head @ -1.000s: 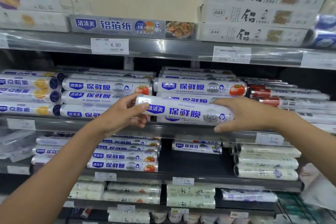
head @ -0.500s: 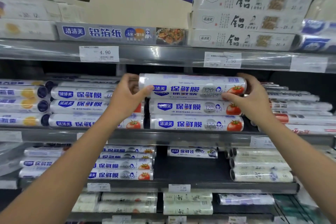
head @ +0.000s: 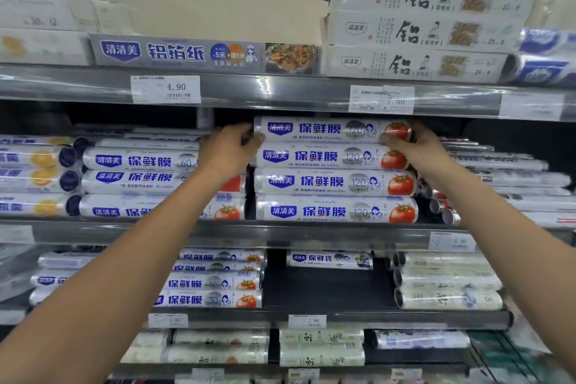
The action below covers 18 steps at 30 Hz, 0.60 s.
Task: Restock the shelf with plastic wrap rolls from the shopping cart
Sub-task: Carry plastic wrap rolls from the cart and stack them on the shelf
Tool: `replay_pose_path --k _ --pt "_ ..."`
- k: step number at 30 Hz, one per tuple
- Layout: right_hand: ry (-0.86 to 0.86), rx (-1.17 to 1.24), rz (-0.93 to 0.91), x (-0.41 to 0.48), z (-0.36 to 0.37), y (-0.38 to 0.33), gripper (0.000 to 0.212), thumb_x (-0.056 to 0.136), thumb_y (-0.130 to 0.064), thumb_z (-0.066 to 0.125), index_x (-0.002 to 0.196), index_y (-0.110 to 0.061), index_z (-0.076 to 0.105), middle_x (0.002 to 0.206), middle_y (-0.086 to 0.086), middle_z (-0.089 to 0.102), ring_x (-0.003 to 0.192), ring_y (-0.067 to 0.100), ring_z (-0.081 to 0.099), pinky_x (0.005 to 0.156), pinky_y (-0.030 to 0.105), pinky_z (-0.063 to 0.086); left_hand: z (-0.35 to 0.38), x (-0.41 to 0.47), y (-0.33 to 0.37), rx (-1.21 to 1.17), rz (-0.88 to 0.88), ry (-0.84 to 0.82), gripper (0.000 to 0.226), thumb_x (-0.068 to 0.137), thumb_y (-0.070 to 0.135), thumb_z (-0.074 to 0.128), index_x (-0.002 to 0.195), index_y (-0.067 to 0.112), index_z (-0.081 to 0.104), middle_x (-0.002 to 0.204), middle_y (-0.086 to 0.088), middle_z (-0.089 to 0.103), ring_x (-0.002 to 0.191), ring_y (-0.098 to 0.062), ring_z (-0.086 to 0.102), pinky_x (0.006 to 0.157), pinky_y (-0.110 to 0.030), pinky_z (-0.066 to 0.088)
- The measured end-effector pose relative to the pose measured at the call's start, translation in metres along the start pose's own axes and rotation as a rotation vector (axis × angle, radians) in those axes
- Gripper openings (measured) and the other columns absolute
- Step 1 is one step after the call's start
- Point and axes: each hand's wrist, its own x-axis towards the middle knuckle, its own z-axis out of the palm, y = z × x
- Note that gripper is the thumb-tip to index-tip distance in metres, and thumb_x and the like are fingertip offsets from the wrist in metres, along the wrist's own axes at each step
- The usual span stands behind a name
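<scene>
Holding the top roll (head: 330, 129) by both ends: your left grip (head: 227, 153) is curled round the left end, and your right grip (head: 417, 150) wraps the right end beside the tomato print. Both are closed on that roll and carry nothing else. End-holds make sense here. They keep the roll level and label-out, and they leave the long underside free to land flat.

Directly below the grips is the 120 stack (head: 335, 182), three matching rolls in one column with labels facing front. The held roll sits on the uppermost one or just above it; I can't tell if the weight is down yet. Its ends look roughly flush with the column.

Just above the grips is the upper shelf rail (head: 280, 87) with the 7.50 tag (head: 381, 99). Clearance looks tight, so I'd judge this layer is the last that fits.

Left of your left grip the 60 rolls (head: 140, 160) stand lower. Right of your right grip the silver rolls (head: 505, 179) lie close to your wrist, so mind them when you pull out.

Risk: it's round on round, so the roll may creep forward toward the shelf lip (head: 280, 231) on release. Seat it back before you loosen.

The cart is out of view.
</scene>
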Motion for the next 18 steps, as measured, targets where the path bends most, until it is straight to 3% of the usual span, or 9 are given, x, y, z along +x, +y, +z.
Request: replay_pose_path --k 5,8,11,13,15,18 --pt "-0.063 0.086 0.014 0.004 -0.006 0.003 0.049 0.089 -0.037 0.075 0.133 -0.03 0.057 0.121 -0.004 0.07 0.105 0.019 0.07 0.1 0.046 0.053 0.008 -0.006 0.001 0.087 0.049 0.041 0.033 0.105 0.047 0.041 0.103 0.025 0.066 0.081 -0.002 0.069 0.082 -0.027 0.059 0.091 -0.044 0.043" --pt "-0.034 0.164 0.033 0.0 -0.007 0.002 0.044 0.093 -0.038 0.07 0.133 -0.027 0.057 0.12 -0.002 0.071 0.103 0.02 0.072 0.1 0.044 0.053 0.012 -0.006 0.008 0.096 0.082 0.065 0.03 0.105 0.034 0.044 0.095 0.015 0.064 0.076 -0.009 0.068 0.074 -0.035 0.064 0.077 -0.042 0.052" --pt "-0.003 0.189 0.041 0.0 -0.005 0.002 0.043 0.097 -0.04 0.063 0.137 -0.026 0.055 0.121 -0.001 0.07 0.104 0.021 0.071 0.1 0.045 0.053 0.013 -0.007 0.014 0.055 0.096 0.088 0.023 0.104 0.022 0.048 0.094 0.008 0.063 0.079 -0.013 0.068 0.075 -0.037 0.062 0.063 -0.037 0.044" --pt "0.015 0.189 0.047 -0.001 -0.001 0.001 0.04 0.1 -0.041 0.058 0.137 -0.027 0.052 0.115 -0.004 0.07 0.098 0.017 0.07 0.088 0.039 0.057 0.01 -0.01 0.017 0.018 0.098 0.104 0.017 0.102 0.018 0.05 0.104 0.007 0.064 0.087 -0.014 0.069 0.079 -0.037 0.063 0.063 -0.037 0.045" --pt "0.038 0.195 0.057 -0.002 0.004 0.003 0.039 0.102 -0.043 0.054 0.138 -0.028 0.051 0.114 -0.004 0.069 0.091 0.015 0.07 0.07 0.03 0.055 0.008 -0.013 0.022 0.004 0.096 0.12 0.027 0.101 0.015 0.053 0.125 0.007 0.061 0.102 -0.018 0.069 0.089 -0.039 0.064 0.071 -0.04 0.05" --pt "0.075 0.198 0.047 -0.002 0.011 0.005 0.041 0.104 -0.043 0.05 0.143 -0.029 0.046 0.117 -0.001 0.064 0.091 0.013 0.066 0.065 0.027 0.05 0.008 -0.016 0.027 -0.005 0.124 0.122 0.038 0.098 0.011 0.055 0.136 0.007 0.055 0.111 -0.02 0.062 0.095 -0.039 0.062 0.073 -0.038 0.046"
